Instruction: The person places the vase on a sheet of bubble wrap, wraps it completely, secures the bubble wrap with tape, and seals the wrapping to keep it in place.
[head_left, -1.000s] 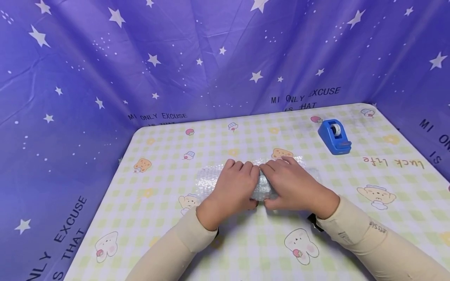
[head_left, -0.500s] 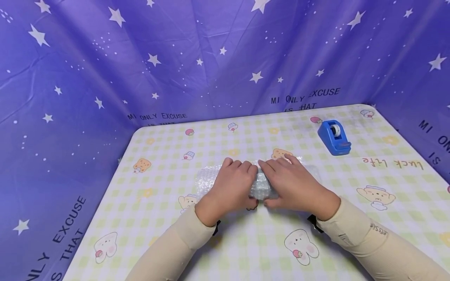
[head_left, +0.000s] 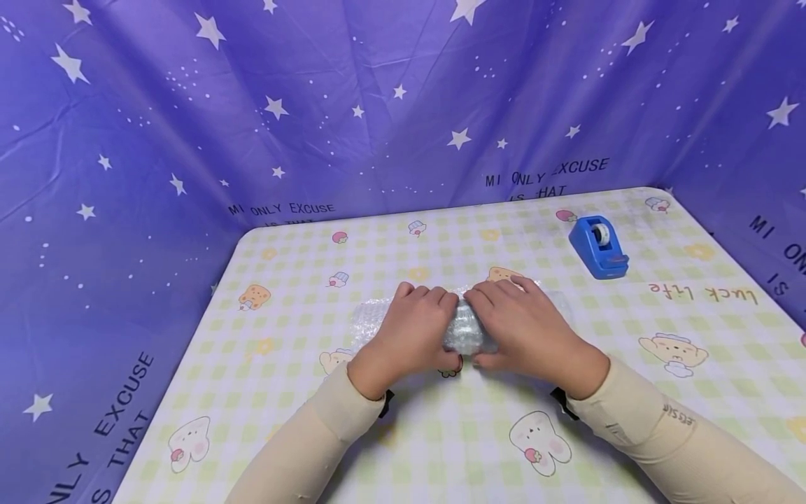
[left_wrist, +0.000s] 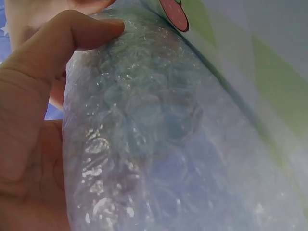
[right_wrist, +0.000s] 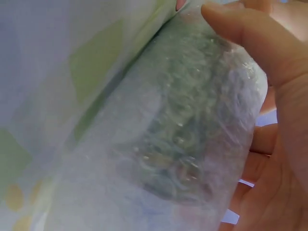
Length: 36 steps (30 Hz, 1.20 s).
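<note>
A roll of clear bubble wrap [head_left: 466, 330] lies crosswise on the table, gripped by both hands. My left hand [head_left: 415, 329] curls over its left half, fingers on the far side and thumb along the near side. On the right half my right hand [head_left: 527, 332] holds it the same way, close beside the left. Layers of wrap [left_wrist: 144, 115] blur a bluish shape inside in the left wrist view. A darker, greenish object shows through the wrap [right_wrist: 187, 106] in the right wrist view; I cannot tell its kind.
A blue tape dispenser [head_left: 598, 248] with a white roll stands at the back right of the table. The green-checked tablecloth [head_left: 302, 420] has cartoon prints. A purple star-patterned curtain [head_left: 378, 105] hangs behind the table and along both sides.
Both hands keep their grip on the bubble wrap. The near edge of the roll has turned slightly away from the person, and the left hand has shifted a little to the left.
</note>
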{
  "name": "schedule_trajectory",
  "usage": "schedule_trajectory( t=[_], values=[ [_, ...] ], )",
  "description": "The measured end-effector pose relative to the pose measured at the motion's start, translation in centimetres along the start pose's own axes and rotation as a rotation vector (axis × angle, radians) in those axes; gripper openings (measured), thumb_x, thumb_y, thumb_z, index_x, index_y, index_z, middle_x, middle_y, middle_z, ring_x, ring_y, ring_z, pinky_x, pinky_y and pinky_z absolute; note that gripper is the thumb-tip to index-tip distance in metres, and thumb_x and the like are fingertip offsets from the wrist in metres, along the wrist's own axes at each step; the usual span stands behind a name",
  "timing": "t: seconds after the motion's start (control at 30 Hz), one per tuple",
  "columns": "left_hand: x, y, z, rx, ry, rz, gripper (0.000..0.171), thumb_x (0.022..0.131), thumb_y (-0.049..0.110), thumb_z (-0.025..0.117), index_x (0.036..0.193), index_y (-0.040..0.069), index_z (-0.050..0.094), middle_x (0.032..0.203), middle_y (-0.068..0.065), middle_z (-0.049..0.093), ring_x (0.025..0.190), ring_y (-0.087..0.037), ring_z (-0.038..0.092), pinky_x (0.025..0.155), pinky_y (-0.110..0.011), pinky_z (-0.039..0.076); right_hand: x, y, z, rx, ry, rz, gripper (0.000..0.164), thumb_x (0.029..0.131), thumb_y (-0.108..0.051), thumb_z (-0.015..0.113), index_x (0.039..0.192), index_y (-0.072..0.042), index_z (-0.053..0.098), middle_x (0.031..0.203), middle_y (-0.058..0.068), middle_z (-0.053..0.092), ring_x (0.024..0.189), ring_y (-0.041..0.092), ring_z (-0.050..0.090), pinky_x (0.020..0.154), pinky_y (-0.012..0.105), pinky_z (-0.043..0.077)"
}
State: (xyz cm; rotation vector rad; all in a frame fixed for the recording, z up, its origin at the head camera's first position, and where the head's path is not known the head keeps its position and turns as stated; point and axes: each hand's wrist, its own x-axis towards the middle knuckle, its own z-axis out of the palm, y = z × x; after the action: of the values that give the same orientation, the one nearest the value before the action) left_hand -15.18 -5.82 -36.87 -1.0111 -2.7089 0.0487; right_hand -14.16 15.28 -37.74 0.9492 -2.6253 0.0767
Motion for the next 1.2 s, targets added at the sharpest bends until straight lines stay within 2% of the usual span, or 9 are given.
schedule_trajectory(
  t=[0.37, 0.83, 0.97, 1.2],
  values=[
    [0.07, -0.11, 0.17, -0.053, -0.003, -0.009, 0.072, 0.062, 0.06, 0.085, 0.116, 0.016, 0.064, 0.105, 0.004, 0.069, 0.089, -0.017, 0.066, 0.083, -0.04, 0.042, -0.07, 0.14, 0.62, -0.003, 0.004, -0.01, 0.091, 0.062, -0.057, 0.091, 0.132, -0.006, 0.06, 0.123, 0.01, 0.067, 0.116, 0.032, 0.063, 0.108, 0.064, 0.04],
    [0.08, -0.06, 0.17, -0.034, -0.027, -0.009, 0.083, 0.066, 0.059, 0.083, 0.132, 0.012, 0.061, 0.116, 0.002, 0.069, 0.098, -0.018, 0.068, 0.088, -0.042, 0.042, -0.04, 0.68, 0.95, 0.021, 0.038, -0.05, 0.085, 0.064, -0.056, 0.085, 0.129, -0.005, 0.063, 0.119, 0.011, 0.069, 0.113, 0.032, 0.065, 0.11, 0.064, 0.039],
    [0.13, 0.08, 0.26, -0.008, -0.038, -0.011, 0.089, 0.064, 0.061, 0.084, 0.134, 0.01, 0.06, 0.116, 0.002, 0.069, 0.098, -0.018, 0.068, 0.089, -0.043, 0.041, -0.02, 0.7, 1.02, 0.041, 0.044, -0.053, 0.084, 0.064, -0.056, 0.083, 0.128, -0.004, 0.064, 0.117, 0.01, 0.069, 0.109, 0.032, 0.066, 0.11, 0.064, 0.039],
    [-0.02, 0.48, 0.41, 0.09, -0.018, -0.013, 0.104, 0.06, 0.07, 0.085, 0.139, 0.007, 0.058, 0.12, 0.0, 0.069, 0.103, -0.02, 0.066, 0.093, -0.045, 0.041, 0.01, 0.62, 1.03, 0.05, 0.046, -0.056, 0.083, 0.064, -0.056, 0.081, 0.126, -0.004, 0.065, 0.114, 0.01, 0.069, 0.106, 0.031, 0.067, 0.109, 0.063, 0.039]
  ],
)
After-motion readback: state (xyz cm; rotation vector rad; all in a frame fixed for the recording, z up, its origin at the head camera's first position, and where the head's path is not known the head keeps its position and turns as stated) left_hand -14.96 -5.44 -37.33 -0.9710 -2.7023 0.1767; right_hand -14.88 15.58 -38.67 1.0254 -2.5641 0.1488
